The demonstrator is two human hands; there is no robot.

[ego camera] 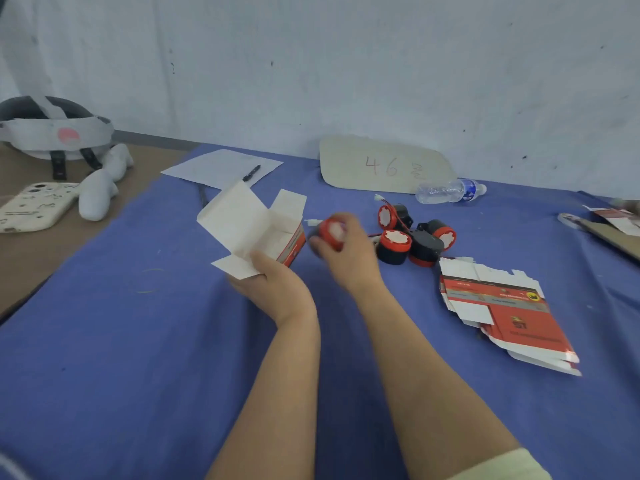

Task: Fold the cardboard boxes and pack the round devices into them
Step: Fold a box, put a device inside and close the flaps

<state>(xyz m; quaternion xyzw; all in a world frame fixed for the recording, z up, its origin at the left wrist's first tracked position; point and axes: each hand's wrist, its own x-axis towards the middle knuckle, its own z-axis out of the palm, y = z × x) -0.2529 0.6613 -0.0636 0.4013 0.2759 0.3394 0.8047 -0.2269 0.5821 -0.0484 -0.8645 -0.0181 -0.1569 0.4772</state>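
Note:
My left hand (266, 282) grips the near side of a folded cardboard box (252, 226), white inside and red outside, with its top flaps standing open. Just right of the box opening, my right hand (349, 251) holds a round red and black device (330, 233), blurred by motion. Several more round devices (412, 233) with red faces and thin wires lie in a cluster to the right. Further right and nearer to me, a stack of flat unfolded boxes (502, 313) lies on the blue cloth (138, 341).
A cardboard piece (384, 166) marked with numbers leans at the wall, with a water bottle (450, 191) lying beside it. Paper with a pen (221, 168) lies behind the box. A phone (34, 209), white figures (98, 197) and a headband (52, 133) sit left.

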